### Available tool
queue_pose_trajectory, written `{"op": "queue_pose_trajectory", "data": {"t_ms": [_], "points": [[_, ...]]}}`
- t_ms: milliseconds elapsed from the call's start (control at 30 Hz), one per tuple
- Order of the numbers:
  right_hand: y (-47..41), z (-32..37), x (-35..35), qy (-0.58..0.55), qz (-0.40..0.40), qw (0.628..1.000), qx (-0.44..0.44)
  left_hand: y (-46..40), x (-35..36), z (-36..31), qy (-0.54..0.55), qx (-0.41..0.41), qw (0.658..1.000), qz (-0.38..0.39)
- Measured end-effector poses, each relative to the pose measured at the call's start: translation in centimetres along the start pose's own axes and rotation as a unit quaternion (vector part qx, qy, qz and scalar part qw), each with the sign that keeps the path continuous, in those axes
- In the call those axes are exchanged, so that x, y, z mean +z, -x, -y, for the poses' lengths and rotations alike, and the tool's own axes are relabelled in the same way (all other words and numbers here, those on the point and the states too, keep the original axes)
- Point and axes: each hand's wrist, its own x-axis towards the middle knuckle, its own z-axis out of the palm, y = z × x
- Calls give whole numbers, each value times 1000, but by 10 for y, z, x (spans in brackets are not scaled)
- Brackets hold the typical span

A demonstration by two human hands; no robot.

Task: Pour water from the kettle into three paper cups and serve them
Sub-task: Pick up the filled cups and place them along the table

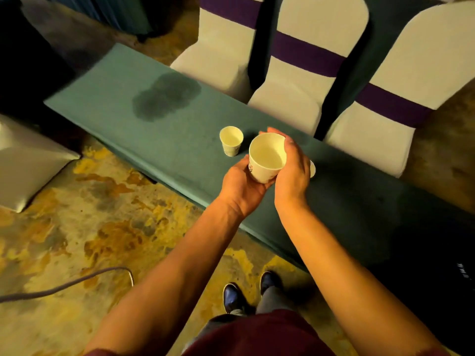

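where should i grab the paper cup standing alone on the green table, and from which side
Take the standing paper cup by its side wall, around the middle, coming from the near table edge. It stands upright with an open mouth and seems to hold water, so a top grab would dip fingers in. Squeeze lightly, since thin paper likely buckles. Its sides are free; the held cup and both hands sit to its right.

Long narrow counter (164, 140): matt teal cloth cover with a darker damp-looking patch (164, 97). Small white paper cup (231, 141): smooth, matt, printed outside; a like larger-looking paper cup (267, 156), clear liquid inside. Chair covers (290, 98): off-white matt cloth, purple cloth bands (303, 53). Floor (84, 214): mottled yellow-brown, worn. Dark blue shoes (231, 296): glossy.
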Motion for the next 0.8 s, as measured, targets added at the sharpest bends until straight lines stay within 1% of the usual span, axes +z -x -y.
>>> {"op": "queue_pose_trajectory", "data": {"t_ms": [233, 467, 667, 800], "points": [[-37, -12, 89, 15, 56, 998, 5, -28, -24, -89, 20, 39, 999, -20], [-79, -25, 168, 23, 77, 997, 13, -62, -38, -167, 10, 63, 997, -48], [-118, -34, 228, 34, 89, 995, 9, -97, -48, -230, 4, 59, 996, -62], [-139, -49, 265, 42, 69, 997, 18, -121, -60, -270, 1, 45, 997, -60]]}}
